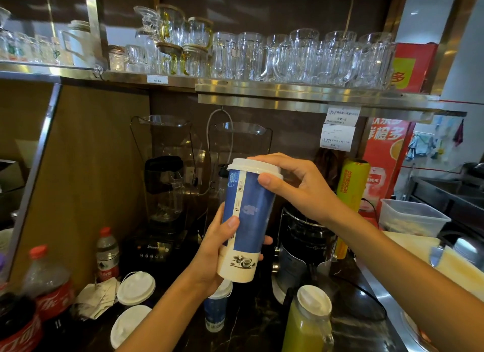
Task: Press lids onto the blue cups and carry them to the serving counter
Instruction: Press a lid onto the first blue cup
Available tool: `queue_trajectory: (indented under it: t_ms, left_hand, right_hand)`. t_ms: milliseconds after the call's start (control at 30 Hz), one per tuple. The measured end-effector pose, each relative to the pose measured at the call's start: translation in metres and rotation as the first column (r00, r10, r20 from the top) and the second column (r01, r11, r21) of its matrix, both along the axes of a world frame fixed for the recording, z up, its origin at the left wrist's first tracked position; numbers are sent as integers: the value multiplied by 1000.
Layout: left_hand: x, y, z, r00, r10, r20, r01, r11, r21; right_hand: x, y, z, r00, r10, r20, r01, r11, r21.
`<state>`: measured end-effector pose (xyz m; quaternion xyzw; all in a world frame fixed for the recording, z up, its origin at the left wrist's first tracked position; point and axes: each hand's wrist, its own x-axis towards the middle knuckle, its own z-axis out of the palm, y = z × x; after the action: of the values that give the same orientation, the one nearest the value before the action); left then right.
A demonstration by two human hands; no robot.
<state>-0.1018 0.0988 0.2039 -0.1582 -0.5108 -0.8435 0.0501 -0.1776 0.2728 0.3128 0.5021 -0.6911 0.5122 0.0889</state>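
Note:
A tall blue and white paper cup (248,215) is held up in mid-air, tilted slightly right. My left hand (217,249) wraps its lower half from the left. My right hand (290,181) grips the white lid (251,167) seated on its rim, fingers over the top and thumb on the cup's side. A second, smaller blue cup (215,312) with a white lid stands on the dark counter below, partly hidden by my left wrist. Two loose white lids (136,287) (129,325) lie on the counter to the left.
Two blenders (163,189) stand at the back under a steel shelf of glassware (301,58). Cola bottles (51,286) and a water bottle (107,254) sit left. A jug of green juice (306,323), a steel machine (301,239) and a plastic tub (411,215) sit right.

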Motion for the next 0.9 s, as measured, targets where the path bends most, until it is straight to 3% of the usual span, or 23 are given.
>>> queue_trajectory:
  t_ms: [100, 300, 500, 633, 800, 900]
  left_hand:
    - [0, -1, 1, 1000, -10, -2, 10, 1000, 13]
    - [-2, -4, 3, 994, 101, -29, -104, 988, -114]
    - [-1, -9, 0, 995, 57, -82, -65, 993, -99]
    - [-6, -12, 1, 979, 191, -65, -197, 974, -110]
    - [-11, -11, 1, 936, 312, -162, -347, 894, -284]
    - [-11, -13, 0, 953, 252, -166, -289, 921, -260]
  right_hand:
    - [-1, -1, 0, 1000, -15, -19, 15, 1000, 0]
    - [-3, -4, -3, 1000, -18, 12, 18, 1000, -21]
    - [-3, -4, -1, 999, 45, 0, -45, 999, -12]
    - [-3, -12, -5, 1000, -26, 13, 27, 997, -72]
    - [-5, -16, -6, 997, -57, -51, 52, 993, -102]
    - [-5, -14, -4, 997, -38, -69, 33, 997, -75]
